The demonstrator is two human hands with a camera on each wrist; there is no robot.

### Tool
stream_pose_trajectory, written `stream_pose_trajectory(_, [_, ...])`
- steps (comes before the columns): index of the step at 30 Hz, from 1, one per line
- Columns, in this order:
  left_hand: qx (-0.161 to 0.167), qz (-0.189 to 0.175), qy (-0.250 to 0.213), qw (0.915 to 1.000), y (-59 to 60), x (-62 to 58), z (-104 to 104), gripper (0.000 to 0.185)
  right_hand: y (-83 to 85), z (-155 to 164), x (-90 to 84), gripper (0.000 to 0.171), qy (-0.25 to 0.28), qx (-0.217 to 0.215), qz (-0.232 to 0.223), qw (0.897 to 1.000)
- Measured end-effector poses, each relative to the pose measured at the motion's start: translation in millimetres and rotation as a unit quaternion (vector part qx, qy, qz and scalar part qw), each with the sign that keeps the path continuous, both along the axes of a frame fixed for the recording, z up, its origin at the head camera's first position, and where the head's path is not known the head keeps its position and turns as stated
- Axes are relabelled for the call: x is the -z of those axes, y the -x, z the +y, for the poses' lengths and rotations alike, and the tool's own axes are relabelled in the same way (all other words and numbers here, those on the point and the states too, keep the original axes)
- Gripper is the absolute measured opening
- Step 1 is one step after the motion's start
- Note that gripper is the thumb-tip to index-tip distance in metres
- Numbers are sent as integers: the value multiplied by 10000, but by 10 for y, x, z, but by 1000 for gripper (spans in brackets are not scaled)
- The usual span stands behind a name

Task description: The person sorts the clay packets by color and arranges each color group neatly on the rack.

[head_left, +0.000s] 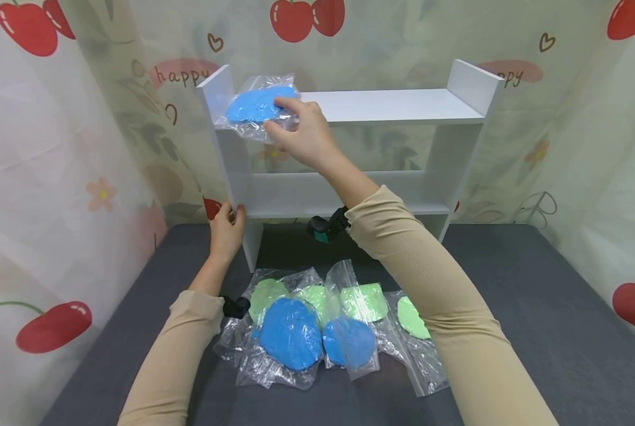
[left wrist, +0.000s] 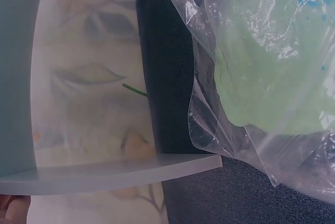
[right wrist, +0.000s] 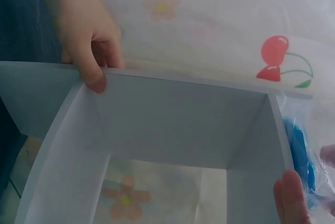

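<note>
Right hand point(head_left: 304, 133) pinches a clear bag of blue dough point(head_left: 259, 105), bag resting on the left end of the white shelf's point(head_left: 392, 106) top board. Left hand point(head_left: 226, 228) below it, fingers curled round the shelf's left side panel. Hands well apart. Curtain behind reads "happy" point(head_left: 181, 76). More bagged blue and green discs point(head_left: 317, 328) lie between the forearms on the dark mat point(head_left: 535, 296).

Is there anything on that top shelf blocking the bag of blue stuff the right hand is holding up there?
Nothing visible does. The right hand holds the blue bag at the left end of the top shelf, whose surface shows nothing else on it.
</note>
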State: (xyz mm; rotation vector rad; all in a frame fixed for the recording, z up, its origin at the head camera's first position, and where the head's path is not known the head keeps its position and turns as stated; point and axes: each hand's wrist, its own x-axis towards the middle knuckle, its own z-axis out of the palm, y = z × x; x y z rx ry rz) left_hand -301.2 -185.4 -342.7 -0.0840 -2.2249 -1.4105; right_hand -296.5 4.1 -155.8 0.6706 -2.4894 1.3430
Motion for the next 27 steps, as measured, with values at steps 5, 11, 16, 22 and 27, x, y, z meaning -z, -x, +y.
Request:
stream_pose_trajectory(5, [-27, 2, 6, 10000, 7, 3, 3, 40, 6, 2, -24, 55, -110, -301, -166, 9993])
stream_pose_trajectory(11, [-12, 18, 23, 10000, 2, 7, 1, 40, 27, 8, -53, 58, 23, -524, -488, 9974])
stream_pose_trajectory(16, [6, 15, 54, 10000, 1, 4, -2, 40, 45, 22, -56, 58, 57, -627, -531, 9966])
stream_pose_trajectory(22, [-12, 35, 60, 10000, 3, 3, 1, 40, 60, 66, -17, 57, 283, -782, -515, 9952])
stream_pose_trajectory(27, [-11, 65, 51, 10000, 9, 7, 1, 39, 51, 129, 20, 54, 660, -902, -405, 9929])
